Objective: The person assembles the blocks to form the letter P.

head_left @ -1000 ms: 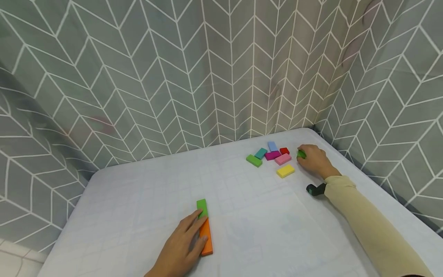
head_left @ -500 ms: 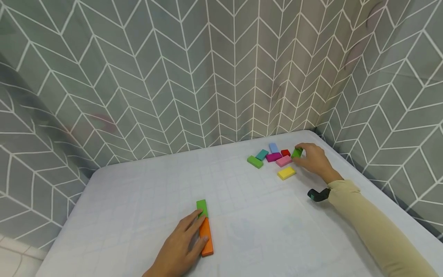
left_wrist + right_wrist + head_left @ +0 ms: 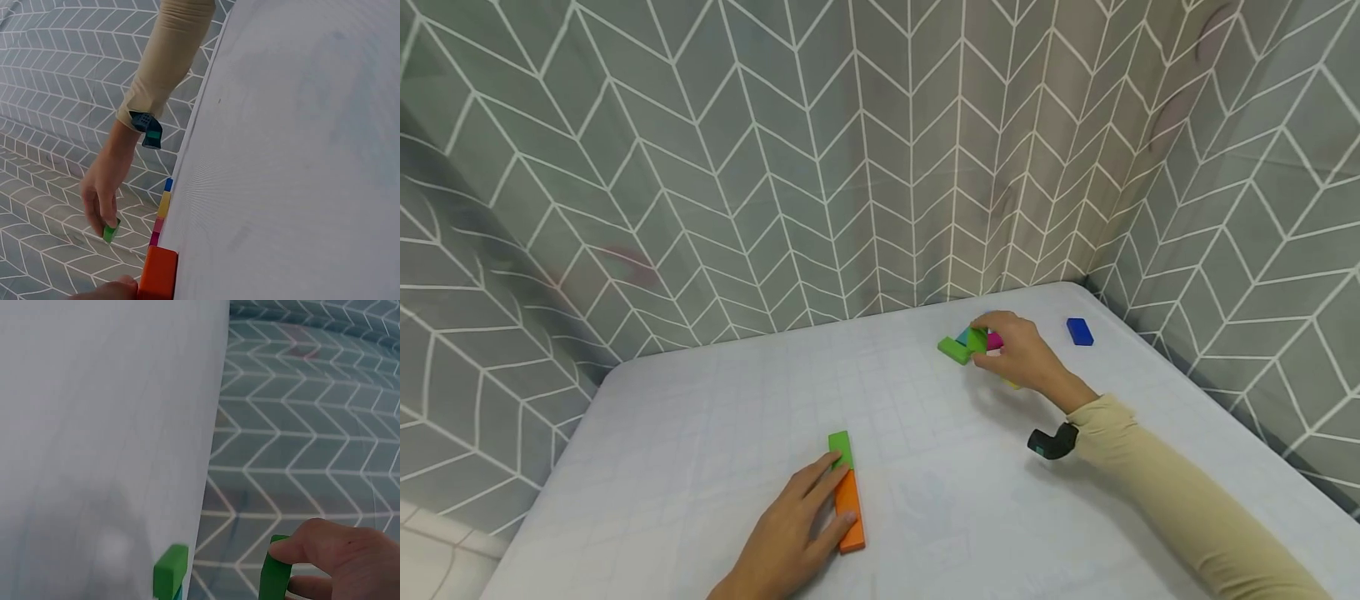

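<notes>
My left hand point(image 3: 829, 502) lies flat near the table's front, its fingers resting on an orange block point(image 3: 851, 523) that butts end to end against a green block point(image 3: 841, 448). In the left wrist view the orange block point(image 3: 158, 275) fills the bottom edge. My right hand point(image 3: 1000, 343) pinches a small green block point(image 3: 977, 339) just above a cluster of coloured blocks at the back right. The pinched green block point(image 3: 275, 573) stands upright between the fingertips point(image 3: 325, 547), and it shows in the left wrist view as the green block point(image 3: 111, 232) under the right hand point(image 3: 100, 194).
The cluster holds a flat green block point(image 3: 953, 350), a teal one point(image 3: 962, 335), a magenta one point(image 3: 996, 340) and a mostly hidden yellow one. A dark blue block point(image 3: 1079, 331) lies alone near the back right corner. Chevron-patterned curtains enclose the white table point(image 3: 700, 433).
My right hand has lifted the small green block and carried it left over the cluster. The dark blue block now shows where the hand was. The left hand has stayed put.
</notes>
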Demonstrator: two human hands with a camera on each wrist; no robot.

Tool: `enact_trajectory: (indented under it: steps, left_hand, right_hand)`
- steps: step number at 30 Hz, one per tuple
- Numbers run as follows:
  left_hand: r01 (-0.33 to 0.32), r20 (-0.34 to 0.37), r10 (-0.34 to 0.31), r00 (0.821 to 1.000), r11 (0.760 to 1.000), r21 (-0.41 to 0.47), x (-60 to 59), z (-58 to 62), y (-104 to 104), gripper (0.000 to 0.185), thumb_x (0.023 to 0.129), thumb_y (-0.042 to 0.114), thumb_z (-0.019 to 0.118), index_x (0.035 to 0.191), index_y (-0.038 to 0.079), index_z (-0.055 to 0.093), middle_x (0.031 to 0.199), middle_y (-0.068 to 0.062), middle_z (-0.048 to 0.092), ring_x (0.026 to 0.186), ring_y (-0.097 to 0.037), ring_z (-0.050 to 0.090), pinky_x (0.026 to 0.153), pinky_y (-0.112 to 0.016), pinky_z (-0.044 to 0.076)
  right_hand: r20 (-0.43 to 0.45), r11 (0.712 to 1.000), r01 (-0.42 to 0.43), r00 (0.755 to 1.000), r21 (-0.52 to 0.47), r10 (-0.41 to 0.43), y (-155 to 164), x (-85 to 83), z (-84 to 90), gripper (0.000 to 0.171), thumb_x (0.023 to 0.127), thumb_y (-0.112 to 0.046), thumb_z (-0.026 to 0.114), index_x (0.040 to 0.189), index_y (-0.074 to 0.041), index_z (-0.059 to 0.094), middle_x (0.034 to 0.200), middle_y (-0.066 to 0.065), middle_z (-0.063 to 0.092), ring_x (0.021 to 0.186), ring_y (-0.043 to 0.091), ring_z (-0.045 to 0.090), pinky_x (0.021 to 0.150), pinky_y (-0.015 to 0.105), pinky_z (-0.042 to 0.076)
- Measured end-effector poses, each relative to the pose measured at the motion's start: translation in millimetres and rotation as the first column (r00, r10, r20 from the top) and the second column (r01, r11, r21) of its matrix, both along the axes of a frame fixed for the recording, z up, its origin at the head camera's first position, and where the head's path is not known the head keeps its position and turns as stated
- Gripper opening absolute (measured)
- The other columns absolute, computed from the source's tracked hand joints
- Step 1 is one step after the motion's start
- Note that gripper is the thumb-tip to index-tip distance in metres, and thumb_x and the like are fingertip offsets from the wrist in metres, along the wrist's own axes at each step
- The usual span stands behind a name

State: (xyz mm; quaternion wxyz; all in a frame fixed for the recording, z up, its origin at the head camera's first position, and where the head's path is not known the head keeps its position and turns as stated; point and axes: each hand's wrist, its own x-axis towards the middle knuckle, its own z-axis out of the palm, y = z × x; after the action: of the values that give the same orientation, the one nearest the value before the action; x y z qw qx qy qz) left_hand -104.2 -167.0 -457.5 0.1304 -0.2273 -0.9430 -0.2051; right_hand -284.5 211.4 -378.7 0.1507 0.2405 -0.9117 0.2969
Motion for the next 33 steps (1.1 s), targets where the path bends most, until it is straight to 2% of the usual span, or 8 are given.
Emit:
enact_trajectory:
  steps: [8,13,19,25,28,33]
  left_hand:
    - [-0.007,-0.007,0.007,1.000,1.000,0.007,-0.5,2.8,1.3,0.062,0.100,0.056,0.064,0.146,0.016,0.062,0.158,0.006,0.045,0.141,-0.015,0.045,0.109,-0.043,0.046]
    - [-0.012,0.022,0.012,1.000,1.000,0.010,0.0,2.8,0.7,0.062,0.100,0.057,0.063,0.146,0.016,0.062,0.158,0.006,0.045,0.141,-0.015,0.045,0.109,-0.043,0.046]
    - [0.008,0.012,-0.008,1.000,1.000,-0.003,-0.3,4.2,-4.1,0.063,0.099,0.057,0.065,0.147,0.017,0.062,0.157,0.007,0.046,0.140,-0.012,0.046,0.108,-0.040,0.047]
    - [0.035,0.001,-0.035,0.999,0.999,0.003,-0.1,3.6,-8.2,0.061,0.099,0.056,0.066,0.146,0.017,0.062,0.157,0.005,0.047,0.139,-0.013,0.047,0.107,-0.042,0.048]
    - [0.041,0.003,-0.041,0.999,0.999,0.001,0.0,3.0,-9.0,0.062,0.099,0.057,0.064,0.147,0.017,0.062,0.157,0.006,0.046,0.139,-0.013,0.047,0.106,-0.042,0.048]
    - [0.045,0.005,-0.045,0.999,0.999,0.002,-0.8,2.2,-9.3,0.062,0.100,0.057,0.062,0.148,0.017,0.061,0.158,0.009,0.045,0.140,-0.011,0.046,0.107,-0.041,0.048]
  right_hand:
    - [-0.024,0.994,-0.111,0.993,0.010,0.111,-35.5,7.2,-3.4,0.046,0.085,-0.010,0.084,0.127,0.002,0.069,0.127,0.015,0.068,0.122,0.035,0.059,0.103,0.054,0.050]
    - [0.022,0.981,-0.193,0.981,0.000,0.193,-62.5,15.1,-5.9,0.046,0.086,-0.010,0.082,0.129,-0.001,0.068,0.127,0.011,0.068,0.125,0.032,0.058,0.105,0.051,0.049]
    - [0.053,0.952,-0.305,0.951,0.006,0.304,-103.7,21.7,-12.9,0.041,0.089,-0.011,0.080,0.126,-0.001,0.069,0.122,0.007,0.069,0.115,0.025,0.062,0.104,0.042,0.051]
    - [0.072,0.910,-0.414,0.908,-0.001,0.413,-149.2,24.0,-31.6,0.037,0.089,-0.011,0.082,0.122,0.001,0.070,0.120,0.008,0.070,0.114,0.022,0.063,0.104,0.036,0.050]
    - [0.115,0.902,-0.432,0.895,-0.019,0.431,-168.0,22.7,-40.3,0.037,0.089,-0.012,0.082,0.122,-0.001,0.071,0.122,0.007,0.071,0.117,0.021,0.063,0.105,0.034,0.049]
    - [0.171,0.910,-0.411,0.893,-0.058,0.415,-187.0,19.9,-46.7,0.033,0.088,-0.016,0.083,0.119,-0.005,0.074,0.115,0.003,0.073,0.109,0.016,0.064,0.099,0.030,0.050]
